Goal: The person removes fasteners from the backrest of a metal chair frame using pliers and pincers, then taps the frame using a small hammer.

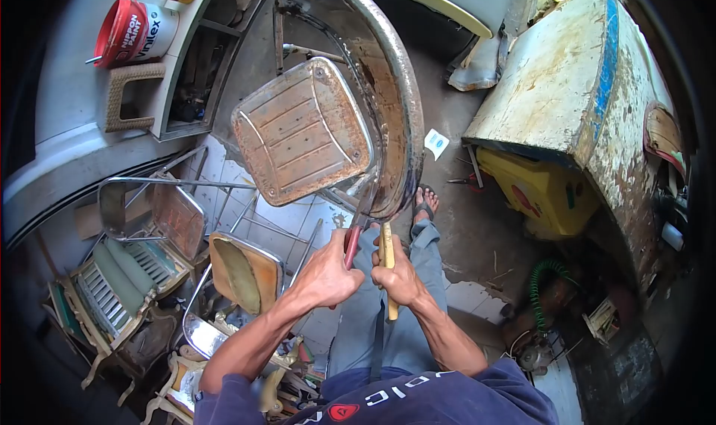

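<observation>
1. Close in, the left hand has its grip clamped round a red handle.
2. Just beside it, the right hand is clamped on a yellow handle, whose lower end juts below the fist.
3. Both handles meet the lower end of the chair's curved back; whether their far ends touch it, I cannot tell.
4. The chair lies tilted just beyond the hands, its ribbed seat brown with rust.
5. A sandalled foot stands to the right of the back's lower end.
6. To the left, more chairs are crowded together; to the right lies a green hose.
7. Farther off, a yellow container sits beneath a peeling white panel, and a white paper is on the floor.
8. At far left, a paint bucket stands near a dark cabinet.
</observation>
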Motion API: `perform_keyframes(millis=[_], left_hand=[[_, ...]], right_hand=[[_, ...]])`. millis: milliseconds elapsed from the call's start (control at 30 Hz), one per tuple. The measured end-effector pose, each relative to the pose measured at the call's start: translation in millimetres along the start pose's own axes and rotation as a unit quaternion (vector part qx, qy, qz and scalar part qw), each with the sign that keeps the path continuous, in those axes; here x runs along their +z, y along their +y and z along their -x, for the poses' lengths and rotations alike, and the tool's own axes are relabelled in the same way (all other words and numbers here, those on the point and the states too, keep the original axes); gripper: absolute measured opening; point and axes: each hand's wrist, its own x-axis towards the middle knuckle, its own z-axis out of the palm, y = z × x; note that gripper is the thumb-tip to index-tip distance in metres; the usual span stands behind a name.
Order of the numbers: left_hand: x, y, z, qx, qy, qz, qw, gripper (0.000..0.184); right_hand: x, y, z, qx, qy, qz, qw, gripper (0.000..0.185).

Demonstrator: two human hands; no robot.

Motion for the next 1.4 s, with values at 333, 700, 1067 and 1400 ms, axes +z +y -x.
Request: perform_keyframes(millis=[333,700,1067,1400], left_hand=[[-10.0,7.0,-5.0,-0.078,-0.075,-0.019,0.994,0.059],[-31.9,13.7,-9.9,-0.162,-0.199,0.117,0.959,0.079],[-37.1,25.4,-19.8,-0.205,-0.218,0.03,0.954,0.055],[-37.7,25.0,-18.2,-0.172,-0.229,0.013,0.958,0.067]], right_hand=[[3.2,12.5,-5.3,-0.035,0.019,0.052,0.998,0.047],[3.5,15.3,-6.3,-0.021,0.022,0.038,0.999,0.059],[2.8,7.7,-4.6,-0.01,0.024,0.037,0.999,0.06],[1.9,6.3,-4.9,-0.012,0.028,0.05,0.998,0.056]])
